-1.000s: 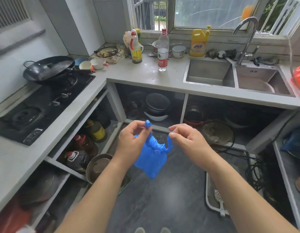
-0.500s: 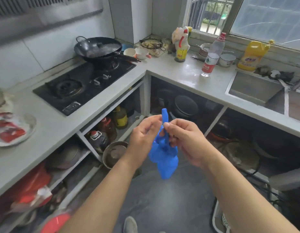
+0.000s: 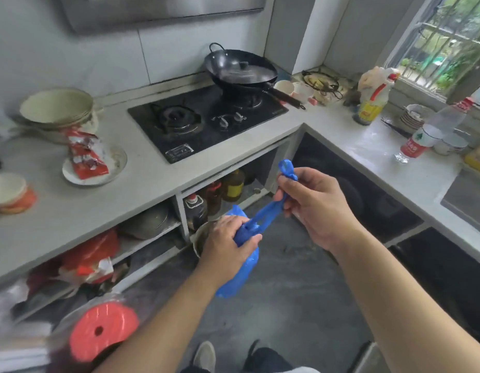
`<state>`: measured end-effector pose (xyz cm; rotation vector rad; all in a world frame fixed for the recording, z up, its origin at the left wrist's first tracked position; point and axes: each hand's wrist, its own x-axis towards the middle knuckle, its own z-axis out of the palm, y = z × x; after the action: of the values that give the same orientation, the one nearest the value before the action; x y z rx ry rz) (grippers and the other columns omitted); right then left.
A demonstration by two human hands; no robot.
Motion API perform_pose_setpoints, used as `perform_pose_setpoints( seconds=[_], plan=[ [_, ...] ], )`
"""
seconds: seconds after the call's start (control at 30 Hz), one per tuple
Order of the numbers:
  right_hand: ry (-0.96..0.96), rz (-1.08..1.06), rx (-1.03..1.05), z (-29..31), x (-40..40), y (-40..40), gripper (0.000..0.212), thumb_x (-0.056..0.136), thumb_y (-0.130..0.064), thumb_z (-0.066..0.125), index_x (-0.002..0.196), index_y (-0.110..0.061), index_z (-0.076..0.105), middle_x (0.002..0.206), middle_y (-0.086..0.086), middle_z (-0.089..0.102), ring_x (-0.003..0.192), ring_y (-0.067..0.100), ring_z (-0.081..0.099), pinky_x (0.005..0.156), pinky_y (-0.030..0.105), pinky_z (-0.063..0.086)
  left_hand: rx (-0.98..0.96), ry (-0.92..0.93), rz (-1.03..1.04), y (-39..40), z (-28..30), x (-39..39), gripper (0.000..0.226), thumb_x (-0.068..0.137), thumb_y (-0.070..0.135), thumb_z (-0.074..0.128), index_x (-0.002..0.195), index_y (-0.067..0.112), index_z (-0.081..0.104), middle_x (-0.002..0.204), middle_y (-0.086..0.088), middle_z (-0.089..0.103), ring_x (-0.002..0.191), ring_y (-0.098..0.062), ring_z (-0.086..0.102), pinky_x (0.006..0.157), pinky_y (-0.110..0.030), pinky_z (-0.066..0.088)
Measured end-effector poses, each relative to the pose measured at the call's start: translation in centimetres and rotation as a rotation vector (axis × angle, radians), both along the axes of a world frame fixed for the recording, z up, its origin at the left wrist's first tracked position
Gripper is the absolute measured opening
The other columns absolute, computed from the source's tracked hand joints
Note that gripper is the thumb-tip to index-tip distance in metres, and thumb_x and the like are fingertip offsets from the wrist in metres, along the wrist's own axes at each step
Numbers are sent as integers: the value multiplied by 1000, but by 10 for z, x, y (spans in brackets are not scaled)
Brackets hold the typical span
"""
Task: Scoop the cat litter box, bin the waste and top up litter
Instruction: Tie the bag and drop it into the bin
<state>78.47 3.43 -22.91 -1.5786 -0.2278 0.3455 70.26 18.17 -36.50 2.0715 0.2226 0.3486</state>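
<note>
While my left hand [image 3: 228, 239] grips the blue bag [image 3: 240, 267] and my right hand [image 3: 313, 204] pinches its stretched handle, tearing looks likely.
Held above the floor; pulling harder could split the thin plastic and spill waste.

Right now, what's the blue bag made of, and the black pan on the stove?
The bag looks like thin, slightly shiny plastic film: it crumples in the left hand and stretches into a twisted strand up to the right hand. The pan seems to be dark metal, probably iron or steel, with a dull sheen.
</note>
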Motion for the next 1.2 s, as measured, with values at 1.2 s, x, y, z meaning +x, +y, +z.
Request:
perform_pose_setpoints(
  seconds=[1.2],
  plan=[
    [-316,1367,-636,-195,-173,292,28,75,-36,72,72,-11,60,58,1,52,54,13,45,55,34,46,-253,281,1441,53,-137,-324,29,78,26,71,106,27,64,108,11,67,102,-8,67,93,-36,54]
  ],
)
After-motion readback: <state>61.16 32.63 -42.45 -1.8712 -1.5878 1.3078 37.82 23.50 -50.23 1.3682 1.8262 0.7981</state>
